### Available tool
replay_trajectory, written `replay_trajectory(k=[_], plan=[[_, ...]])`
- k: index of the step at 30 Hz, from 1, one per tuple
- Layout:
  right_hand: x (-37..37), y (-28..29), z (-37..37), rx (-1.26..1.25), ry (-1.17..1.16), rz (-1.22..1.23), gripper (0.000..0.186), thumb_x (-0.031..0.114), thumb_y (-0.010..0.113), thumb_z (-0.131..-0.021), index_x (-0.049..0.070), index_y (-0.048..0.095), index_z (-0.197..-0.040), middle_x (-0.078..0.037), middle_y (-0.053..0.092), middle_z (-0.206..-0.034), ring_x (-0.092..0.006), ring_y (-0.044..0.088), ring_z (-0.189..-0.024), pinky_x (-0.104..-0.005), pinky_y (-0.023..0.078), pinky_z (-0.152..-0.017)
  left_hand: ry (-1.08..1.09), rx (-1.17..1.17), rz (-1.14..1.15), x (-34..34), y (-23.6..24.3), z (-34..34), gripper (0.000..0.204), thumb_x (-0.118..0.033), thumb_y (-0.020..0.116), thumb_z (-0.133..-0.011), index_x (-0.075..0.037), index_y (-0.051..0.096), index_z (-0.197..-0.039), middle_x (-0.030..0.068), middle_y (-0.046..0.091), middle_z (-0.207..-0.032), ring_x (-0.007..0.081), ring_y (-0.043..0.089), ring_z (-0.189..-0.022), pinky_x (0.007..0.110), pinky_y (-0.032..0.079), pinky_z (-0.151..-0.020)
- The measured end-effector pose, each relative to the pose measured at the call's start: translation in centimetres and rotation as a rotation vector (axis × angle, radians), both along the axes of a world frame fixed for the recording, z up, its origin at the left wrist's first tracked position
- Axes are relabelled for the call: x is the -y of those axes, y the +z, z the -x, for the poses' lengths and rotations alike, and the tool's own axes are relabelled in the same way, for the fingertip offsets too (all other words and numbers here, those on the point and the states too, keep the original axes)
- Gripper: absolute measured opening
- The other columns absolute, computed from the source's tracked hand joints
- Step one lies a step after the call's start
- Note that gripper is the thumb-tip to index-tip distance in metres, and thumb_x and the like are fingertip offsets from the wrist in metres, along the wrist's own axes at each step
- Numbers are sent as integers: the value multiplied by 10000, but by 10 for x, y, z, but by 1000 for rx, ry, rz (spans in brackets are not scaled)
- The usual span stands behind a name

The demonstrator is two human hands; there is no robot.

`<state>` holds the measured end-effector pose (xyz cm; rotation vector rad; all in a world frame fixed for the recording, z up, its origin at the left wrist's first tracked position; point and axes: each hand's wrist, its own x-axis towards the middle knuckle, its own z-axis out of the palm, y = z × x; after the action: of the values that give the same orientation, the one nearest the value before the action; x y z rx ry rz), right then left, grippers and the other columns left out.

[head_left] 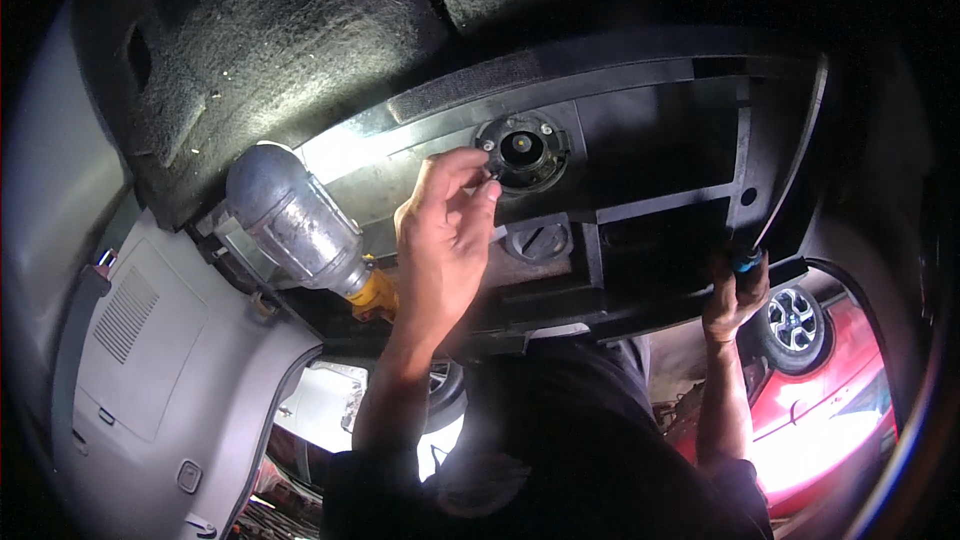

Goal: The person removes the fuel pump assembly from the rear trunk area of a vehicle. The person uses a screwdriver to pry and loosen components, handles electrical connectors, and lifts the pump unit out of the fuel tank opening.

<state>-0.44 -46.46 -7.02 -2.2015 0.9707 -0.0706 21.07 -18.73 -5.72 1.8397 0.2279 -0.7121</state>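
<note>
Socket (523, 150), round and black with a bright yellowish centre, sits recessed in the black panel (660, 140) overhead, just right of the left hand's fingertips. The left hand (445, 230) reaches up to it, thumb and forefinger pinched together at the socket's left rim, by a small pale fastener; whether they grip that fastener or only touch it I cannot tell. The other fingers curl loosely. The right hand (737, 290) is clenched around a dark tool with a blue tip (745, 260), held against the panel's lower right edge.

To do this well, I judge the pinch should stay light and square to the rim, turning with the fingertips rather than the wrist, since a small part dropped here would fall out of reach. The right hand's steady hold on the panel edge helps; the lamp should stay aimed at the socket so the rim is lit.

Counted: one socket; a second round cap (540, 240), dark and ribbed, just below it; two pale fasteners visible on the socket's rim, at left and right; one work lamp (295, 225) with a grey metal cage and yellow handle, hanging left of the left hand; one grey trim panel (140, 340) lower left; one red car (830, 400) behind, with one wheel (793, 320) showing.
</note>
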Motion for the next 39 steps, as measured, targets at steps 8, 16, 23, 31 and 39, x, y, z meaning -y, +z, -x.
replay_trajectory(k=[8, 16, 23, 31, 39], plan=[[9, -18, 27, 18, 171, 195, 200, 210, 681, -884, 40, 685, -989, -82, 661, -806, -225, 624, -685, -349, 477, -653, -520, 182, -279, 7, -29, -11, 183, -87, 646, -990, 31, 716, -1112, 170, 739, -947, 261, 702, -814, 326, 542, -805], [7, -27, 49, -8, 118, 151, 260, 132, 755, -793, 73, 724, -1044, -171, 653, -1063, -346, 619, -827, -427, 464, -733, -690, 123, -334, 17, -43, -19, 179, -80, 630, -962, 22, 714, -1082, 235, 731, -975, 330, 736, -905, 395, 539, -795], [0, -17, 17, 75, 125, 242, 156, 154, 742, -781, 80, 693, -909, -96, 639, -816, -302, 617, -738, -380, 449, -685, -690, 70, -348, 27, -47, -24, 110, -42, 690, -873, -11, 738, -967, 229, 698, -851, 386, 704, -793, 435, 541, -730], [2, -22, 25, 83, 205, 323, 195, 170, 760, -784, 75, 715, -947, -113, 658, -896, -313, 625, -793, -395, 459, -723, -514, -65, -286, 11, -51, -22, 133, 9, 723, -878, 20, 753, -1008, 119, 762, -913, 151, 671, -796, 304, 538, -772], [5, -34, 41, 100, 181, 333, 302, 204, 697, -880, -5, 656, -1094, -81, 655, -832, -218, 632, -706, -322, 487, -679, -588, 28, -256, 10, -58, -17, 131, -36, 696, -888, -3, 749, -1003, 188, 732, -894, 301, 701, -832, 384, 545, -769]])
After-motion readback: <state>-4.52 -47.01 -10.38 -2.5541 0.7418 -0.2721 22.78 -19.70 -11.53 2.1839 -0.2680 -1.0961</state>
